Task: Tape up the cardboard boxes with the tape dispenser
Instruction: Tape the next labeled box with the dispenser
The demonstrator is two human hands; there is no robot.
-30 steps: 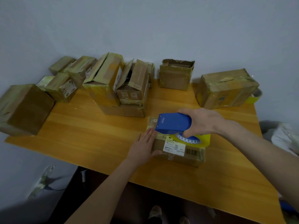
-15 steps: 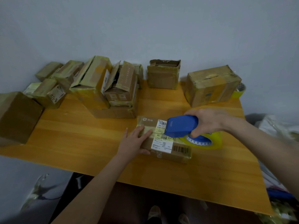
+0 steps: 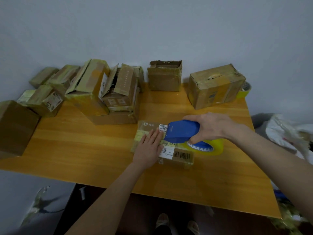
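Blue dispenser (image 3: pixel 182 134) in right hand (image 3: pixel 211 128) | left hand (image 3: pixel 149 147) flat on box (image 3: pixel 182 156)

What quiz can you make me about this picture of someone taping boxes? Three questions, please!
1. True or false: the left hand lies flat on the small labelled box.
2. What colour is the tape dispenser? A red, B blue, C green.
3. Fill the gap: the dispenser is held by the ____ hand.

Key: 1 true. 2 B. 3 right: the right hand holds it.
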